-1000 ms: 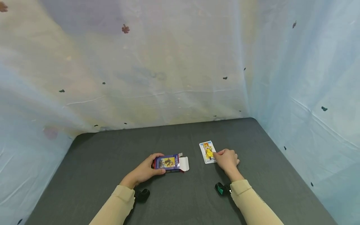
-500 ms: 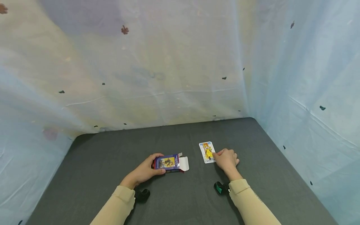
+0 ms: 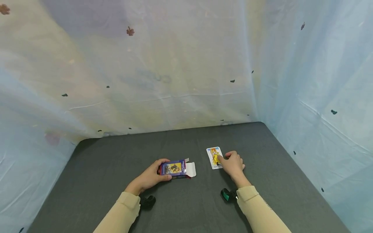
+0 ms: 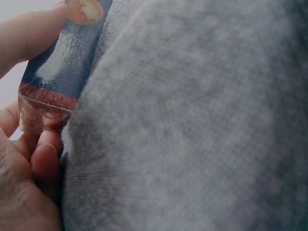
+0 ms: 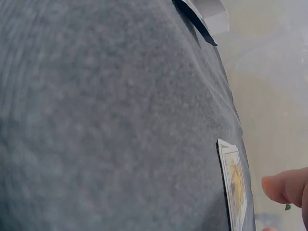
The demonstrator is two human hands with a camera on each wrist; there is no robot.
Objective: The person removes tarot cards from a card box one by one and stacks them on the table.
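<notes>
Box (image 3: 175,168) lies on the table (image 3: 177,207), long axis left to right, its white flap (image 3: 190,170) pointing right, gripped by the left hand (image 3: 149,176); rightward, cards (image 3: 214,158) point away beside the right hand (image 3: 234,165), fingers loosely parted. Grey cloth underneath, pale wrinkled curtains (image 3: 175,64) behind; glossy box, rectangular cards.

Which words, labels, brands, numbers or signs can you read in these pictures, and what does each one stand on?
None can be read for certain.
Box: pale lettering on the purple front, toward the open end; too small to read.
Card: a faint strip at the bottom that may be print; too small to tell.
Right sleeve: a small dark mark; too blurred to tell.
</notes>
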